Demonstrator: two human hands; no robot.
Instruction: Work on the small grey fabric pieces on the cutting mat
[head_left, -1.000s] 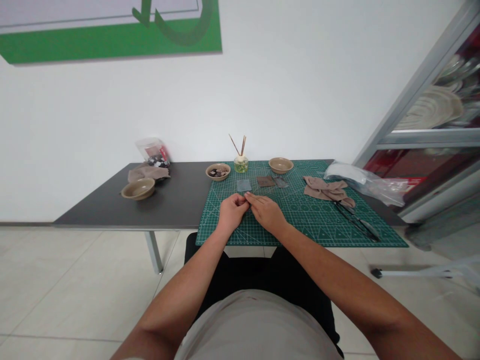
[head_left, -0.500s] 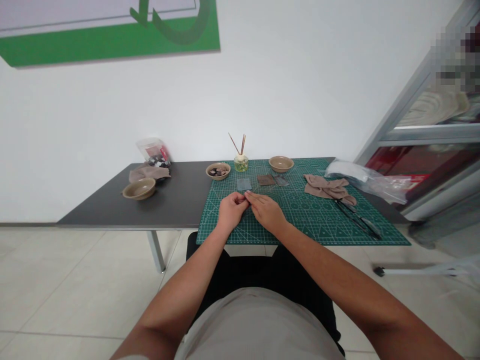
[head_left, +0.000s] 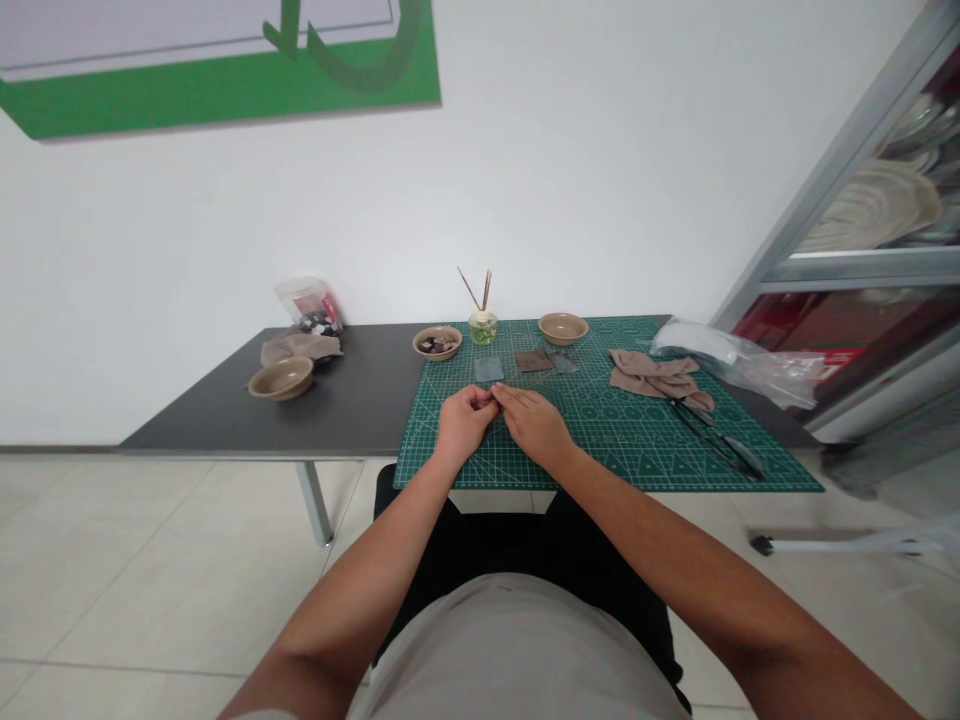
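Observation:
My left hand and my right hand meet fingertip to fingertip above the green cutting mat. Both are closed in a pinch, and whatever small thing lies between the fingers is hidden. Just beyond them a small pale square sheet lies flat on the mat. To its right are a brown square piece and a crumpled clear bit of plastic. A tan bowl holding several dark and light brown small pieces stands behind, on the left.
A reed diffuser and another tan bowl stand at the back. On the right lie a brown cloth, eyeglasses and a clear plastic bag. At left are a third bowl, a cloth and a clear tub.
The view has shifted very slightly. Both hands stay together in the same place, with hardly any visible finger movement.

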